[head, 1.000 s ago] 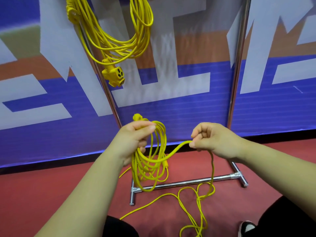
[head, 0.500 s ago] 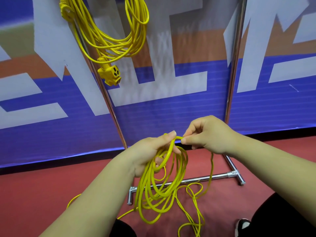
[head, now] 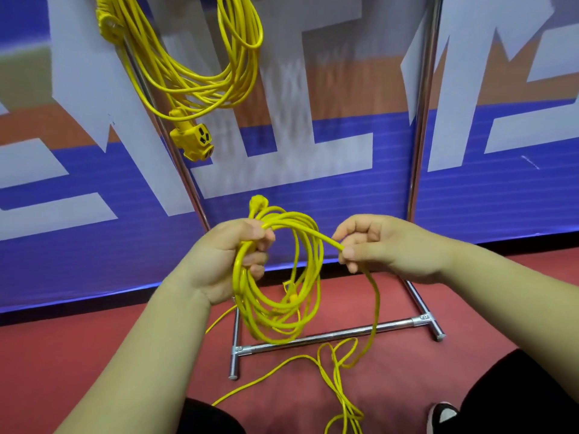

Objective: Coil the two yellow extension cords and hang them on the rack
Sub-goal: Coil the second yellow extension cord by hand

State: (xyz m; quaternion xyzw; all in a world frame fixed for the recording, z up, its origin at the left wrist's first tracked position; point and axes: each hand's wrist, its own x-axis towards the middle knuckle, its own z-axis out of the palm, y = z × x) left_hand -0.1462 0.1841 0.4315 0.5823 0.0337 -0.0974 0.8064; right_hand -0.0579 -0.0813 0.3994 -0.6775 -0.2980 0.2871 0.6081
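Yellow cord [head: 279, 296], thin glossy loops

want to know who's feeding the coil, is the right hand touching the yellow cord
Touching. The head view shows the right hand pinching a strand of the yellow extension cord between thumb and finger.

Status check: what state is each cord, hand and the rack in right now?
First cord: coiled, hanging on the rack, socket end dangling.
Second cord: partly coiled, tail loose on the floor.
Left hand: grips the coiled loops.
Right hand: pinches the running strand.
Rack: upright, standing on the floor.
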